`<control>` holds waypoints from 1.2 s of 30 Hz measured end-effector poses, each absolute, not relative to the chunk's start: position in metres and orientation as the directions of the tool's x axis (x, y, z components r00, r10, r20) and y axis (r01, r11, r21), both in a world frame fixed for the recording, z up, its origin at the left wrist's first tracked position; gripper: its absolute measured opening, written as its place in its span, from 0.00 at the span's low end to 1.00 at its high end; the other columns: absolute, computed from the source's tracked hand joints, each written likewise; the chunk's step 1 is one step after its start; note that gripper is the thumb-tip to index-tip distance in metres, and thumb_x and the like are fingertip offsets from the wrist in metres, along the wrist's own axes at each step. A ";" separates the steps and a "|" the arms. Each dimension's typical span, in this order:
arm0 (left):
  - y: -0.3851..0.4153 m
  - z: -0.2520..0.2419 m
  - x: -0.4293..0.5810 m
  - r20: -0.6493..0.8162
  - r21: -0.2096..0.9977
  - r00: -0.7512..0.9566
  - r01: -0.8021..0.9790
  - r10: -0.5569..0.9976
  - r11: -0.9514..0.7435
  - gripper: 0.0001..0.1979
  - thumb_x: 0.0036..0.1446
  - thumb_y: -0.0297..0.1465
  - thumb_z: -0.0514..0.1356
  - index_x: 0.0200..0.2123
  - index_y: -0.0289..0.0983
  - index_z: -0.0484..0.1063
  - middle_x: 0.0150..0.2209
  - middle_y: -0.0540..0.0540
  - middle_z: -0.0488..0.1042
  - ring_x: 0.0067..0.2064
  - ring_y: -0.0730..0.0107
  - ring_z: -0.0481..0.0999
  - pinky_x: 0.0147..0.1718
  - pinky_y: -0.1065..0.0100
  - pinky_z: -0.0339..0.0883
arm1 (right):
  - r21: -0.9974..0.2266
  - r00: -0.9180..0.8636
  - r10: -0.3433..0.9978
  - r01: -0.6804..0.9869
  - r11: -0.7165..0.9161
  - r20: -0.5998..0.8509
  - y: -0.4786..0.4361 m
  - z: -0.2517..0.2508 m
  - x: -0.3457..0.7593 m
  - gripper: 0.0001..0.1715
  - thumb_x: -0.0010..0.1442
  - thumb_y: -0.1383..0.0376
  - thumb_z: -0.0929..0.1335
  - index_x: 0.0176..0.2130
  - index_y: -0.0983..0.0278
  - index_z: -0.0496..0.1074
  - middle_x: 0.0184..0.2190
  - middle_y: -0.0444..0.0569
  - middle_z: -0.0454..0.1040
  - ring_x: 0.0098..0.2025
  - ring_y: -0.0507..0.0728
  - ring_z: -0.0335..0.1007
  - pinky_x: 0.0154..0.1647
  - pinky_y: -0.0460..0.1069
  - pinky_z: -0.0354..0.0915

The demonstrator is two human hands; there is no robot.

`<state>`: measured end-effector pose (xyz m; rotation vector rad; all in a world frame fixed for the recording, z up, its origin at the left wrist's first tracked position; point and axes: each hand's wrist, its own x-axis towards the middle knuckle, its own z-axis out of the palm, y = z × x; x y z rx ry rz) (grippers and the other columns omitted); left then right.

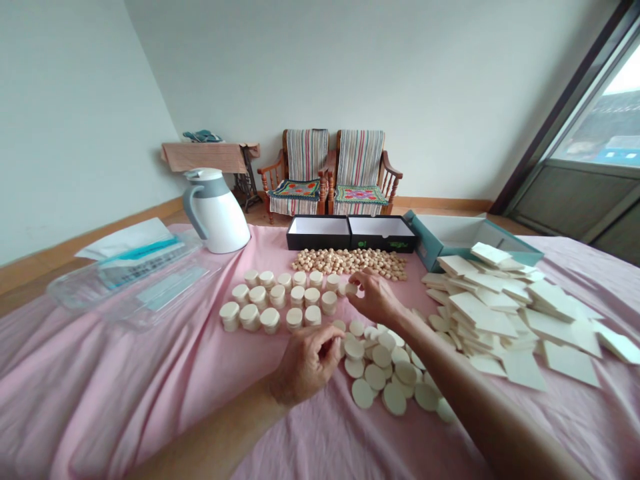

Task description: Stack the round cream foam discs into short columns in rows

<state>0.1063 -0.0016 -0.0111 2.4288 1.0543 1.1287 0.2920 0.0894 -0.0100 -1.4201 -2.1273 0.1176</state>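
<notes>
My right hand (373,297) reaches forward and pinches a small stack of cream round discs (351,289) at the right end of several neat disc stacks (280,300) on the pink cloth. My left hand (307,363) is curled, fingers closed on a disc at the left edge of a loose pile of flat round discs (385,373). Behind the stacks lies a heap of small wooden beads (350,262).
A pile of cream square tiles (510,313) spreads at the right. Two open black boxes (350,232) and a teal box (450,233) sit behind. A white jug (215,210) and a clear plastic tray (125,280) stand at the left. Two chairs are beyond.
</notes>
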 end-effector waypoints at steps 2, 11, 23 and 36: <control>-0.001 -0.012 0.106 0.549 0.503 0.436 0.509 0.713 -0.698 0.08 0.58 0.25 0.52 0.34 0.35 0.71 0.26 0.49 0.74 0.25 0.76 0.69 0.26 0.75 0.59 | -0.371 -0.264 0.872 0.825 0.426 0.413 0.095 -0.010 0.285 0.05 0.51 0.68 0.65 0.31 0.66 0.69 0.29 0.49 0.68 0.33 0.53 0.62 0.33 0.46 0.57; -0.002 -0.009 0.106 0.569 0.497 0.436 0.494 0.698 -0.713 0.08 0.57 0.24 0.51 0.33 0.35 0.70 0.25 0.49 0.73 0.24 0.76 0.69 0.26 0.75 0.59 | -0.413 -0.266 0.913 0.827 0.381 0.310 0.079 -0.004 0.293 0.13 0.51 0.72 0.62 0.31 0.66 0.75 0.28 0.49 0.74 0.30 0.52 0.67 0.33 0.45 0.59; -0.002 -0.009 0.105 0.551 0.503 0.435 0.509 0.712 -0.699 0.08 0.58 0.25 0.51 0.34 0.35 0.71 0.25 0.50 0.73 0.24 0.77 0.69 0.27 0.75 0.61 | -0.430 -0.314 0.934 0.829 0.357 0.170 0.080 -0.018 0.287 0.19 0.51 0.73 0.61 0.36 0.64 0.78 0.36 0.52 0.78 0.38 0.55 0.72 0.40 0.46 0.62; -0.002 -0.010 0.106 0.549 0.506 0.441 0.501 0.710 -0.702 0.08 0.57 0.24 0.51 0.34 0.35 0.70 0.26 0.49 0.74 0.26 0.75 0.71 0.27 0.75 0.61 | -0.467 -0.245 0.898 0.786 0.404 0.364 0.079 -0.009 0.284 0.18 0.50 0.75 0.61 0.36 0.65 0.76 0.31 0.49 0.74 0.31 0.51 0.67 0.35 0.44 0.60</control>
